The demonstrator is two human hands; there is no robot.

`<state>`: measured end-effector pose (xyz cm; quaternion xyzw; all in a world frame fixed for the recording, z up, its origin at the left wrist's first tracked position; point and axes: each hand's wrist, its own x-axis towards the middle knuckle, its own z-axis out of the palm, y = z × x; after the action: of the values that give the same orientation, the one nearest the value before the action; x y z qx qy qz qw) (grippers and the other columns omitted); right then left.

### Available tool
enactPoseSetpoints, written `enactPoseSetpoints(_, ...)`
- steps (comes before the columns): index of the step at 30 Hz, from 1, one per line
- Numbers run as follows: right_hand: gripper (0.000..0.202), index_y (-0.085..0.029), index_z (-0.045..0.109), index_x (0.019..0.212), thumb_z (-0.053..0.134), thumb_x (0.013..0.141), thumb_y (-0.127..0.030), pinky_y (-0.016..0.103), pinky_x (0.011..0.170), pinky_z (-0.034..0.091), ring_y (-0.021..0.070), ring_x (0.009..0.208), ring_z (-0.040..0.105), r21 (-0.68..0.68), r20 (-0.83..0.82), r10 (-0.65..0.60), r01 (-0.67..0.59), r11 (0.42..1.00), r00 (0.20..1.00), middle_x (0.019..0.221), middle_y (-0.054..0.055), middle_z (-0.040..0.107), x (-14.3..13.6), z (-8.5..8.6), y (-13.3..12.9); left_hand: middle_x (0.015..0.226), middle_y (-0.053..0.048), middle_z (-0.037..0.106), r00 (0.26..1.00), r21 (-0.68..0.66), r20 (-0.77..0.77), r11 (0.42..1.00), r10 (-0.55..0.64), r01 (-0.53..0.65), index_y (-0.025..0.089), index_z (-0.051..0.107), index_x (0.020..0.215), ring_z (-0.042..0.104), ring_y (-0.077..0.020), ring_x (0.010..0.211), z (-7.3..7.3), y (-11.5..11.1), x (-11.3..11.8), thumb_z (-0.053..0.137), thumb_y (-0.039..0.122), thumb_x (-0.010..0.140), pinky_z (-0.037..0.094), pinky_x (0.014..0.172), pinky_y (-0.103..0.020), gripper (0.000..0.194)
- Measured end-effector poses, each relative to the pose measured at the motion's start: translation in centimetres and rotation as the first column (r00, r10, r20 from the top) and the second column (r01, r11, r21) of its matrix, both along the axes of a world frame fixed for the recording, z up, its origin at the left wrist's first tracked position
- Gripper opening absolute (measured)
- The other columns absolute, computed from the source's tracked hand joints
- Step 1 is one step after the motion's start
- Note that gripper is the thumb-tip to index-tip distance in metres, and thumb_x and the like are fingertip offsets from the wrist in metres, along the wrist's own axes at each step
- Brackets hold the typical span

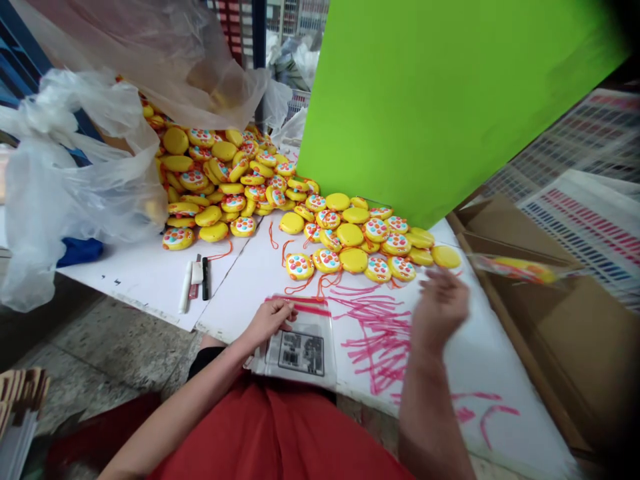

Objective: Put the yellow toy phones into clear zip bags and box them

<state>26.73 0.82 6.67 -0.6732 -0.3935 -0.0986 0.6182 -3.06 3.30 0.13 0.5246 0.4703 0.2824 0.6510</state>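
Observation:
Pinched fingers of my left hand hold the top edge of clear plastic bags with red strips and a black printed label, at the table's front edge. My right hand is raised over the table's right side, blurred by motion, so what its fingers do is unclear. To its right, a yellow toy in clear wrapping appears blurred over the open cardboard box, apart from the hand. Round yellow toys with coloured dots and orange cords lie in front of the green panel, some close to my right hand.
A big heap of yellow toys spills from plastic sheeting at the back left. Markers lie left of the bags. The green panel stands at the back. An open cardboard box borders the table's right side.

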Motion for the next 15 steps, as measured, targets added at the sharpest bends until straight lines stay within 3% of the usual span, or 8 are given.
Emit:
enactPoseSetpoints(1,0.032,-0.017,0.057,0.109,0.048,0.083,-0.032,0.038,0.075,0.051,0.0211,0.087,0.062,-0.104,0.03,0.141,-0.137,0.985,0.99,0.101,0.01,0.064,-1.6,-0.6,0.8,0.079,-0.006,0.066,1.0,0.006,-0.014,1.0,-0.005,0.006,0.012,0.061,0.076,0.062,-0.0141,0.066,0.0,0.0,0.0,0.053,0.054,0.076,0.047,0.05,-0.02,0.042)
enactPoseSetpoints(3,0.033,-0.017,0.057,0.112,0.047,0.084,-0.032,0.039,0.081,0.05,0.0215,0.093,0.06,-0.289,0.062,0.435,-0.401,0.869,0.898,0.107,0.011,0.062,-5.2,-2.1,2.6,0.081,-0.006,0.066,0.999,0.013,-0.04,1.0,-0.022,0.023,0.012,0.061,0.079,0.062,-0.0132,0.061,0.0,-0.1,0.0,0.051,0.055,0.078,0.043,0.044,-0.018,0.044)
enactPoseSetpoints(6,0.038,-0.017,0.052,0.122,0.045,0.086,-0.027,0.042,0.097,0.04,0.0243,0.115,0.049,-0.457,0.139,0.682,-0.564,0.687,0.718,0.122,0.014,0.055,-10.2,-4.1,5.2,0.08,-0.006,0.065,0.998,0.023,-0.054,0.999,-0.036,0.037,0.012,0.062,0.081,0.061,-0.012,0.056,0.3,-0.2,0.1,0.048,0.054,0.079,0.04,0.042,-0.018,0.044)
enactPoseSetpoints(8,0.044,-0.017,0.047,0.128,0.047,0.085,-0.027,0.046,0.104,0.03,0.0278,0.124,0.038,-0.573,0.167,0.729,-0.537,0.619,0.664,0.131,0.015,0.047,-12.6,-5.0,6.7,0.077,-0.005,0.064,0.999,0.037,-0.04,0.999,-0.031,0.032,0.012,0.061,0.08,0.059,-0.0113,0.054,0.4,-0.2,0.1,0.048,0.054,0.08,0.043,0.045,-0.02,0.044)
enactPoseSetpoints(10,0.052,-0.016,0.045,0.13,0.056,0.081,-0.027,0.052,0.103,0.026,0.0336,0.126,0.032,-0.658,0.161,0.727,-0.476,0.583,0.667,0.134,0.017,0.042,-14.4,-5.6,7.8,0.075,-0.004,0.063,0.999,0.052,-0.027,0.998,-0.032,0.033,0.012,0.06,0.077,0.059,-0.0112,0.054,0.3,-0.2,0.1,0.048,0.054,0.08,0.045,0.047,-0.021,0.043)
enactPoseSetpoints(12,0.056,-0.015,0.046,0.128,0.062,0.075,-0.025,0.055,0.1,0.027,0.037,0.122,0.033,-0.689,0.144,0.712,-0.446,0.571,0.687,0.13,0.019,0.044,-15.6,-5.9,8.4,0.074,-0.003,0.063,0.999,0.063,-0.026,0.997,-0.042,0.043,0.012,0.059,0.077,0.059,-0.0116,0.054,0.1,-0.1,0.1,0.048,0.054,0.08,0.046,0.048,-0.023,0.043)
enactPoseSetpoints(15,0.054,-0.016,0.051,0.123,0.061,0.07,-0.016,0.05,0.098,0.031,0.033,0.112,0.042,-0.674,0.124,0.727,-0.48,0.561,0.676,0.118,0.016,0.05,-16.0,-6.1,8.6,0.074,-0.003,0.062,0.998,0.08,-0.04,0.996,-0.047,0.05,0.013,0.058,0.076,0.059,-0.0126,0.056,-0.2,-0.1,0.1,0.046,0.053,0.082,0.048,0.051,-0.024,0.041)
